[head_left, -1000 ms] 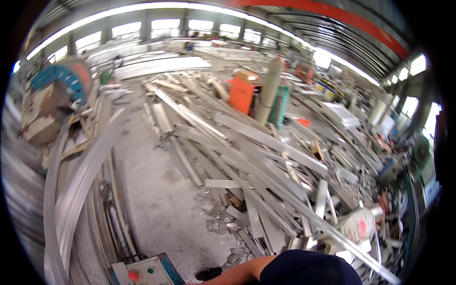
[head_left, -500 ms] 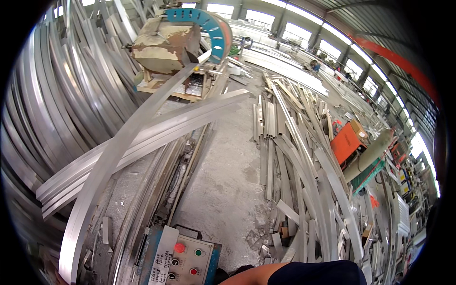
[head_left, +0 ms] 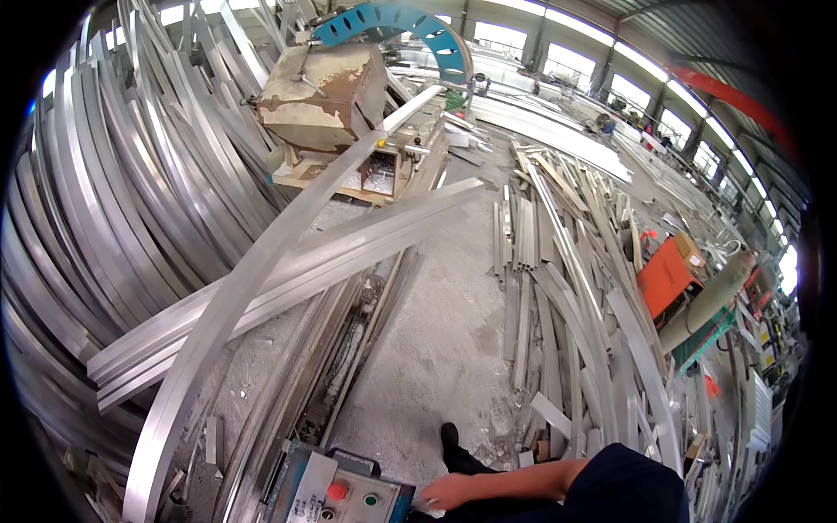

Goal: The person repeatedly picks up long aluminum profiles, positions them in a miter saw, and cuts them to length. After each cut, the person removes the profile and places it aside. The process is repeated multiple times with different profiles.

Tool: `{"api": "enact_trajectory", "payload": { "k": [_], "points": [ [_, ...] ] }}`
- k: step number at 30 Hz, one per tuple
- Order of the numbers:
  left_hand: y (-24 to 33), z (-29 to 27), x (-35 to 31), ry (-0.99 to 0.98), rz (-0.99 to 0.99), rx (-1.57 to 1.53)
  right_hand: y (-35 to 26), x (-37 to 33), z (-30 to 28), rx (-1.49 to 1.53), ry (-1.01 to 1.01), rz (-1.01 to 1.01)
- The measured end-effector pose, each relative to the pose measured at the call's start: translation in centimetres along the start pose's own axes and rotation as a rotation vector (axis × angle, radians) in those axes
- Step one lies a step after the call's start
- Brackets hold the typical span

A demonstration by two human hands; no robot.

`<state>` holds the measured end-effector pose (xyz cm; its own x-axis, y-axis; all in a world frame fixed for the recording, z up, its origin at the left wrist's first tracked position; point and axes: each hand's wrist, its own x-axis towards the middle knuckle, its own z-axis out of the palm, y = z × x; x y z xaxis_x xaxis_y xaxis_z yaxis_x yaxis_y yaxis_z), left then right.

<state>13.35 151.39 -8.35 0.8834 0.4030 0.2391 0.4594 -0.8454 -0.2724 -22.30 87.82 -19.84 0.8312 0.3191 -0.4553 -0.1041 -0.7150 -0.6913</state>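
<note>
My right hand (head_left: 445, 492) is low in the head view, beside the right edge of a control box (head_left: 353, 494) with a red knob and a green button. I see nothing in that hand, but its fingers are too unclear to read. My left hand is out of view. A long flat aluminium profile (head_left: 222, 314) rises from the lower left edge to a cutting machine (head_left: 323, 96) with a worn beige housing and a blue slotted arc (head_left: 392, 19). The profile's far end passes the housing's right side. It crosses over several stacked aluminium profiles (head_left: 375, 228).
Long aluminium bars (head_left: 96, 200) stand in a dense mass on the left. Loose offcuts (head_left: 558, 288) and bars cover the right-hand floor. An orange box-shaped unit (head_left: 670, 277) and a grey cylinder (head_left: 706, 301) are beyond them. A rail track (head_left: 296, 370) runs along the floor.
The view has shifted, so the scene sits further right and lower. My right forearm and hand have come into view next to the control box. The bit of left hand at the lower left is gone.
</note>
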Motion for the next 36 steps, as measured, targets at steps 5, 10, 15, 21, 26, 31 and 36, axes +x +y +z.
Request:
{"api": "enact_trajectory", "payload": {
  "k": [5,10,15,21,26,31,36],
  "points": [
    [8.9,-3.7,-5.9,0.003,0.071,0.135,13.2,-9.0,-8.1,-0.122,0.03,0.528],
    [24.5,-7.5,-7.8,0.17,0.13,-0.17,26.7,-9.8,-13.7,-0.15,0.093,0.472],
    [42.7,-18.6,-10.2,0.068,0.47,-0.426,32.8,-10.9,-21.4,-0.005,0.326,0.447],
    [56.4,-23.9,-7.1,0.069,0.608,-0.378,37.3,-10.5,-26.3,0.097,0.399,0.542],
    [65.1,-23.0,-1.8,0.019,0.679,-0.46,39.4,-9.5,-27.0,0.104,0.184,0.552],
    [71.2,-25.8,-1.5,-0.247,0.702,-0.372,42.1,-7.3,-31.3,0.052,0.03,0.608],
    [71.0,-24.6,-1.5,-0.141,0.808,-0.5,41.4,-1.1,-42.6,0.014,0.075,0.485]
  ]
}}
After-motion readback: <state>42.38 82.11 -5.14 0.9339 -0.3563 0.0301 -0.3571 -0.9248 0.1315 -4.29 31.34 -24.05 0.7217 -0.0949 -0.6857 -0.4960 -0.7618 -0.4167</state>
